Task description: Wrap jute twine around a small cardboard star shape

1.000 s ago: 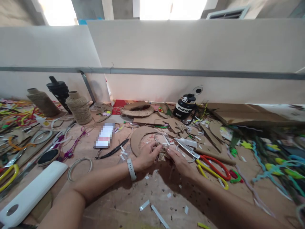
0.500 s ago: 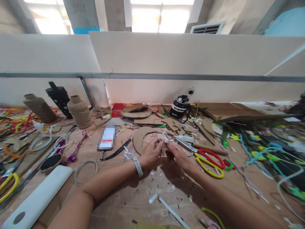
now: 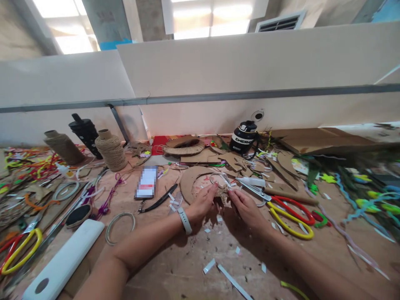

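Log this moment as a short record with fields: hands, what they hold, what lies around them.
left hand: fingers on a small twine-wrapped piece; pale band on the wrist
right hand: pinches the same piece from the other side
right of hands: scissors with red and yellow handles, lying flat
left of hands: phone, black strap beside it
back left: twine spool, upright
back: black bottle
surface: worktable with paper scraps

Both hands, left (image 3: 204,202) & right (image 3: 246,207), pinch a twine-wrapped piece (image 3: 223,194) (scissors (image 3: 286,210) nearby).
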{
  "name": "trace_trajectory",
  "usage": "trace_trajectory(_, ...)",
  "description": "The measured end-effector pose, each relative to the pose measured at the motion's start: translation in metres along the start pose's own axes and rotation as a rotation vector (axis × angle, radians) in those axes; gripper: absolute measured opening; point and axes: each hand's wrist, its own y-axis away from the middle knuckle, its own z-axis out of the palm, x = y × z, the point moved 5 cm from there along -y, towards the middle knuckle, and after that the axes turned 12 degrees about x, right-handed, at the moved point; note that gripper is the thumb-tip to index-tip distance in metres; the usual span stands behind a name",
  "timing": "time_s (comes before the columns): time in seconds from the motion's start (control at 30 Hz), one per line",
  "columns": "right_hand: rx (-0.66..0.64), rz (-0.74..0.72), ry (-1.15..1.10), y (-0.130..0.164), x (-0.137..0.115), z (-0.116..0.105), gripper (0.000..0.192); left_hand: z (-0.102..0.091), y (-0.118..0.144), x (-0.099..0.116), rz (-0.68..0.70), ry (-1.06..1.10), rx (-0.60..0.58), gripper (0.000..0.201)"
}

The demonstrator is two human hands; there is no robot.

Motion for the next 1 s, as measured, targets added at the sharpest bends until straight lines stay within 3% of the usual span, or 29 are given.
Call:
trace_trajectory(0.17,0.027,-0.116,0.135,0.001,0.0,-0.01,0.055,0.002,-0.002,-0.004,-0.012,-0.04,-0.19,0.058)
trace_trajectory(0.37,0.005,-0.249,0.313,-0.002,-0.001,-0.019,0.049,0.002,-0.003,-0.021,-0.1,-0.081,-0.289,0.076)
trace_trajectory(0.5,0.081,-0.438,0.481,0.002,-0.001,-0.025,0.042,0.001,-0.003,-0.025,-0.134,-0.059,-0.233,0.086)
trace_trajectory(0.7,0.199,-0.742,0.642,0.017,-0.014,-0.025,0.029,0.002,0.0,-0.024,-0.185,-0.067,-0.158,0.064)
trace_trajectory(0.83,0.238,-0.812,0.613,0.022,-0.023,-0.023,0.023,0.002,0.0,-0.023,-0.187,-0.038,-0.117,0.054)
trace_trajectory(1.0,0.129,-0.834,0.552,0.027,-0.025,-0.016,0.024,0.0,0.0,-0.023,-0.198,-0.041,-0.055,0.052)
